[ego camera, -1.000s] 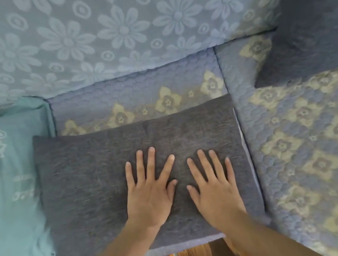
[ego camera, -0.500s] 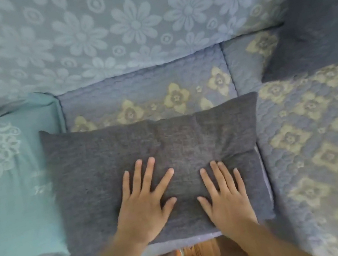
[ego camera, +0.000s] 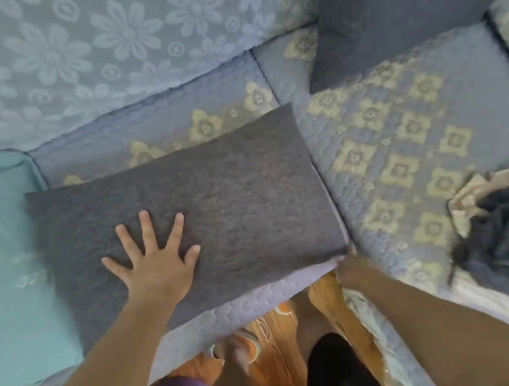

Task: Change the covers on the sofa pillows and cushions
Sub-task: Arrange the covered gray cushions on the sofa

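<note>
Left hand (ego camera: 153, 261) presses the grey pillow (ego camera: 213, 200), fingers spread wide; right hand (ego camera: 349, 264) at its lower-right corner, grip unclear.

A home living room: corner sofa (ego camera: 408, 145) with floral covers, wooden floor (ego camera: 272, 342).

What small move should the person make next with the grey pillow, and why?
Probably grip the pillow's near right corner with the right hand, which sits blurred at that corner. The left hand lies flat, fingers spread, on the grey pillow, holding it steady.
</note>
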